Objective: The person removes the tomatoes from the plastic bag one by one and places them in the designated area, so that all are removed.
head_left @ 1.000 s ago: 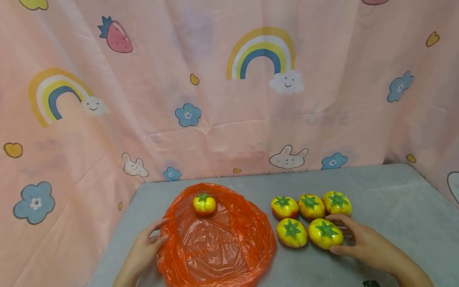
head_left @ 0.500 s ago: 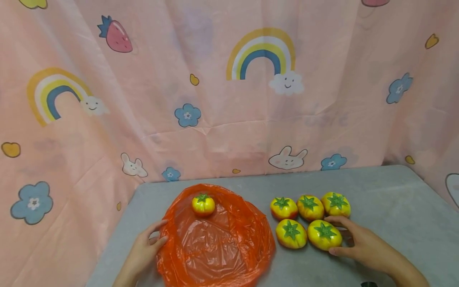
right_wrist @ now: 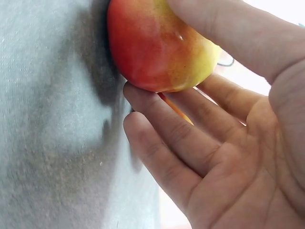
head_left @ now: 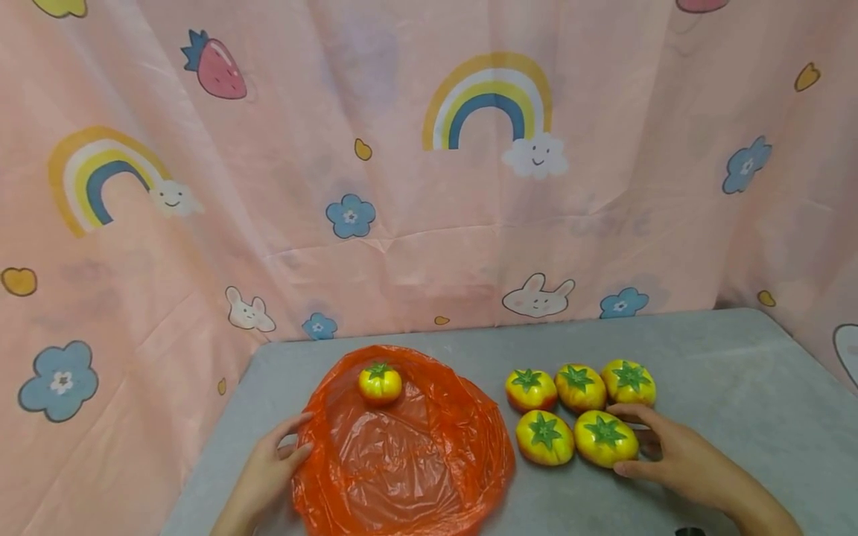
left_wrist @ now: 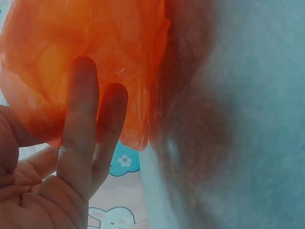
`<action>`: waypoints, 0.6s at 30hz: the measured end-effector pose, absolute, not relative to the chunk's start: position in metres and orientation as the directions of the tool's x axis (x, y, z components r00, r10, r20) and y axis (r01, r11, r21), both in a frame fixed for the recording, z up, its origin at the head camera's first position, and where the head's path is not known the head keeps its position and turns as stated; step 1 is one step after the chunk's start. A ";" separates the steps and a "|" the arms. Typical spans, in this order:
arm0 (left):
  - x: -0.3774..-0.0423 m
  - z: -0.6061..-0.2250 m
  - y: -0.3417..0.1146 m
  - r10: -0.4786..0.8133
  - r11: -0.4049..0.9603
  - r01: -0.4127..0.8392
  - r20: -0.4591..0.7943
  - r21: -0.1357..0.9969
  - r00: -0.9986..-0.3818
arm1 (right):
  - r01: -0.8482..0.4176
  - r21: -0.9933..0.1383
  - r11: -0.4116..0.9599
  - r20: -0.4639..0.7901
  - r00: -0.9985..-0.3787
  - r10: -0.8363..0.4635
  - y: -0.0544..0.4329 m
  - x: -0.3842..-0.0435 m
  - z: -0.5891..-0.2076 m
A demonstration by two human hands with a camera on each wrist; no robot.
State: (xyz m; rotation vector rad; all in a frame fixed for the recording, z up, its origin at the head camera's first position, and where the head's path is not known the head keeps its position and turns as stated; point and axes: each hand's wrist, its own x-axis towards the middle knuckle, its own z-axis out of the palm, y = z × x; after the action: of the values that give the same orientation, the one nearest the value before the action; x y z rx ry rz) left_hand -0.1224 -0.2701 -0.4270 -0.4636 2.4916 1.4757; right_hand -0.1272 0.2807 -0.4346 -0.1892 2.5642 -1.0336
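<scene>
An orange-red plastic bag (head_left: 402,447) lies spread out, its rim rolled into a loose ring. One yellow toy tomato (head_left: 380,384) with a green star-shaped top sits within its far part. At the bag's left side, my left hand (head_left: 271,465) touches the rim; its fingers extend straight along the plastic in the left wrist view. My right hand (head_left: 670,454) holds another toy tomato (head_left: 605,438), thumb on the near side and fingers on the far side. In the right wrist view this tomato (right_wrist: 152,47) is red underneath and rests close on the table.
Several more toy tomatoes stand close together: a near one (head_left: 545,438) left of the held one, and a back row including a middle one (head_left: 580,387). The grey table (head_left: 724,372) meets a pink printed curtain (head_left: 402,179). A small black object (head_left: 690,531) shows at the bottom edge.
</scene>
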 end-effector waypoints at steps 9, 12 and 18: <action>-0.122 -0.428 -0.270 -0.161 0.446 -0.385 -0.351 0.808 -0.922 | -0.035 -0.699 0.714 -0.240 -0.929 -0.280 0.282 -0.123 -0.434; -0.122 -0.428 -0.269 -0.161 0.445 -0.387 -0.354 0.808 -0.922 | -0.031 -0.696 0.717 -0.245 -0.929 -0.278 0.282 -0.123 -0.434; -0.123 -0.429 -0.269 -0.159 0.452 -0.382 -0.349 0.806 -0.924 | -0.008 -0.685 0.728 -0.263 -0.930 -0.257 0.281 -0.124 -0.434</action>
State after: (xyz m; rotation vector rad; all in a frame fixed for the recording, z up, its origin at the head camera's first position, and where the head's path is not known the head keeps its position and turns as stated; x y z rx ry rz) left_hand -0.1228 -0.2694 -0.4294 -0.4702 2.4792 1.4634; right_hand -0.1241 0.2811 -0.4343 -0.2053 2.5919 -1.0257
